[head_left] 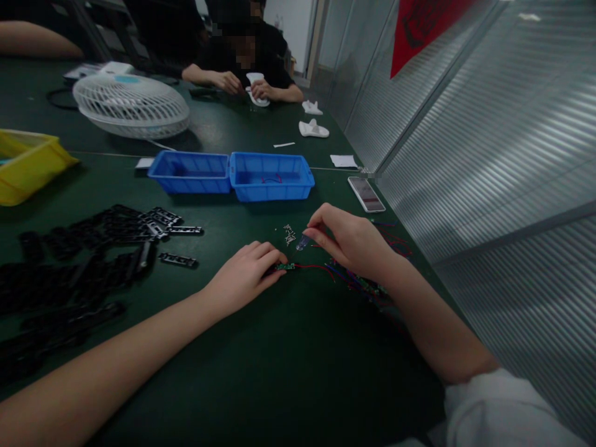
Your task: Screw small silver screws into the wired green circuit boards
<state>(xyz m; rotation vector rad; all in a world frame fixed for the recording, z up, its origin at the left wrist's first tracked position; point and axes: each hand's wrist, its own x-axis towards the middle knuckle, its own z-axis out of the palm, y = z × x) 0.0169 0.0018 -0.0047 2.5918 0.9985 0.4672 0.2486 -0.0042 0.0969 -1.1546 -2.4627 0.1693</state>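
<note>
My left hand (pixel 251 270) rests on the green table, its fingertips closed on a small green circuit board (pixel 286 266). A red wire (pixel 310 266) runs from the board to the right. Just above the board, my right hand (pixel 349 239) pinches a small screwdriver (pixel 302 242) with a clear bluish handle. Its thin shaft slants down toward the board; whether the tip touches it I cannot tell. Beyond the fingers lies a little heap of small screws (pixel 289 234). Under and beside my right forearm are more wired boards (pixel 363 284), partly hidden.
Many black plastic parts (pixel 93 261) are spread on the left. Two blue bins (pixel 272 180) stand ahead, with a yellow bin (pixel 37 167) and a white fan grille (pixel 130 105) farther left. A phone (pixel 366 194) lies near the glass wall. Across the table, a person handles a white part (pixel 256 90).
</note>
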